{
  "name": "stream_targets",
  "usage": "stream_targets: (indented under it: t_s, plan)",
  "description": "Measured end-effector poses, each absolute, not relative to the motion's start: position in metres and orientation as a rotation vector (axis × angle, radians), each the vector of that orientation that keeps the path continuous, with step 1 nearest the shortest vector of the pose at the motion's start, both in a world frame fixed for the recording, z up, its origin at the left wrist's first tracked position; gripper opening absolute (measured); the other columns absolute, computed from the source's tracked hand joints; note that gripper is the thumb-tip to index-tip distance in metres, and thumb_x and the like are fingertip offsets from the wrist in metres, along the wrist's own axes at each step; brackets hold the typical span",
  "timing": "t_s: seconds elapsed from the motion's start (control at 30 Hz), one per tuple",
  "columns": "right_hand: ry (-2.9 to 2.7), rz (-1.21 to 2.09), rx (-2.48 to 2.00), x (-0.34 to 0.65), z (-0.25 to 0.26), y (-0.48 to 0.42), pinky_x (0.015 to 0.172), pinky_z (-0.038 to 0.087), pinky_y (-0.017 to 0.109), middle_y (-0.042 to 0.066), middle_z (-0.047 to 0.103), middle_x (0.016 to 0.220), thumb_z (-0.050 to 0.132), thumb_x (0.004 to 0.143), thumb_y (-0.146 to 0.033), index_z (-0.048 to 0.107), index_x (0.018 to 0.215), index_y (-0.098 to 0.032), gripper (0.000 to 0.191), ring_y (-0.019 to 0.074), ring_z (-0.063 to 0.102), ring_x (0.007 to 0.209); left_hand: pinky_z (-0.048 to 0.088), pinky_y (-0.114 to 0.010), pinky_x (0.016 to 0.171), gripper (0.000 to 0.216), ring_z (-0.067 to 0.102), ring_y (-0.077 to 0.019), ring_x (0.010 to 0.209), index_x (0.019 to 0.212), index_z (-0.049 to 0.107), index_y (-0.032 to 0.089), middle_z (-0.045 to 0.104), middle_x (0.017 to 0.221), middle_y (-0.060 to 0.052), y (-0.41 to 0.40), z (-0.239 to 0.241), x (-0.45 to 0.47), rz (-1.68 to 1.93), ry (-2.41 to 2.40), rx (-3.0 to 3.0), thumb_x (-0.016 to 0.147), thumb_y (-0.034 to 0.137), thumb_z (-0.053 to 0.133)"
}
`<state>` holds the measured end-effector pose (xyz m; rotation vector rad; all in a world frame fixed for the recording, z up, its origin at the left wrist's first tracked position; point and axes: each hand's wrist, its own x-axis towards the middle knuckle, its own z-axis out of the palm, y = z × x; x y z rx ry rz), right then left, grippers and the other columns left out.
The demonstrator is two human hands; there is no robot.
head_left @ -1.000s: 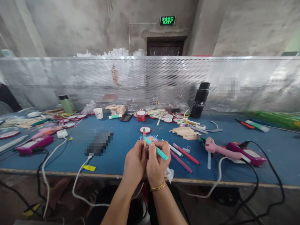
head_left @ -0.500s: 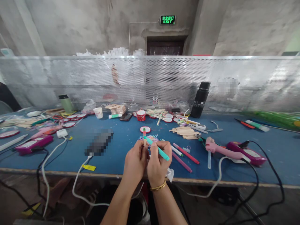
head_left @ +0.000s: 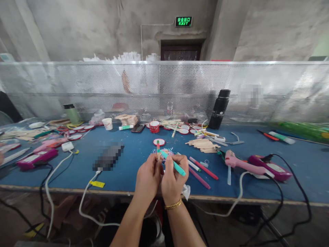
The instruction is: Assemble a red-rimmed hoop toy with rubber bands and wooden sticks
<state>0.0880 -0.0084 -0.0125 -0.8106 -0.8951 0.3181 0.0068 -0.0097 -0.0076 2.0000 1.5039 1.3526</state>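
Observation:
My left hand [head_left: 148, 178] pinches a wooden craft stick [head_left: 158, 149] upright, its upper part coloured red and green. My right hand [head_left: 174, 179] grips a teal marker [head_left: 173, 163] with its tip laid against that stick. Both hands hover close together above the front edge of the blue table [head_left: 128, 164]. Just behind them lies a small heap of coloured rubber bands [head_left: 167, 151]. A crumpled white tissue [head_left: 186, 190] sticks out beneath my right hand.
Red, pink and white markers [head_left: 203, 168] lie right of my hands, then a pink glue gun [head_left: 238, 164] with its cord. A pile of plain sticks [head_left: 203, 144] and a black bottle [head_left: 219, 109] stand further back. A purple device [head_left: 36, 158] and white cable [head_left: 84, 195] lie left.
The marker tip has shifted slightly along the stick and my hands have dropped a little; nothing else on the table has moved.

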Motion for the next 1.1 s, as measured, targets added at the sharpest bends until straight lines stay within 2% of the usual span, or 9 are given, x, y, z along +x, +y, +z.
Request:
stream_targets:
  t_s: [0.23, 0.47, 0.67, 1.1]
  plan:
    - [-0.884, 0.31, -0.801, 0.0879, -0.0122, -0.0085, 0.072, 0.045, 0.029, -0.002, 0.055, 0.077, 0.057, 0.094, -0.031, 0.055, 0.08, -0.02, 0.018, 0.0141, 0.053, 0.073, 0.036, -0.026, 0.063, 0.02, 0.056, -0.0156, 0.067, 0.092, 0.056, 0.023, 0.064, 0.078, 0.001, -0.0093, -0.0072, 0.0071, 1.341, 1.506, 1.984, 0.099, 0.036, 0.043]
    - [-0.9, 0.335, -0.781, 0.0875, -0.0129, -0.0083, 0.067, 0.045, 0.028, -0.003, 0.052, 0.075, 0.057, 0.094, -0.031, 0.055, 0.08, -0.02, 0.018, 0.0134, 0.051, 0.069, 0.037, -0.026, 0.066, 0.018, 0.057, -0.0158, 0.071, 0.094, 0.057, 0.023, 0.067, 0.083, 0.001, -0.0103, -0.0068, 0.0074, 1.331, 1.51, 1.96, 0.098, 0.033, 0.044]
    - [-0.877, 0.309, -0.795, 0.0877, -0.0112, -0.0086, 0.07, 0.045, 0.027, -0.003, 0.055, 0.076, 0.057, 0.094, -0.03, 0.055, 0.079, -0.019, 0.018, 0.0131, 0.053, 0.071, 0.035, -0.026, 0.064, 0.019, 0.054, -0.0153, 0.068, 0.091, 0.056, 0.023, 0.063, 0.077, 0.002, -0.0098, -0.0068, 0.0075, 1.333, 1.513, 1.96, 0.099, 0.035, 0.044]
    - [-0.865, 0.293, -0.761, 0.0877, -0.014, -0.0081, 0.071, 0.046, 0.028, -0.002, 0.055, 0.076, 0.057, 0.092, -0.028, 0.054, 0.079, -0.02, 0.016, 0.0136, 0.054, 0.072, 0.036, -0.026, 0.065, 0.019, 0.056, -0.0149, 0.069, 0.09, 0.056, 0.023, 0.064, 0.078, 0.002, -0.0091, -0.0072, 0.0076, 1.349, 1.494, 1.98, 0.099, 0.034, 0.044]
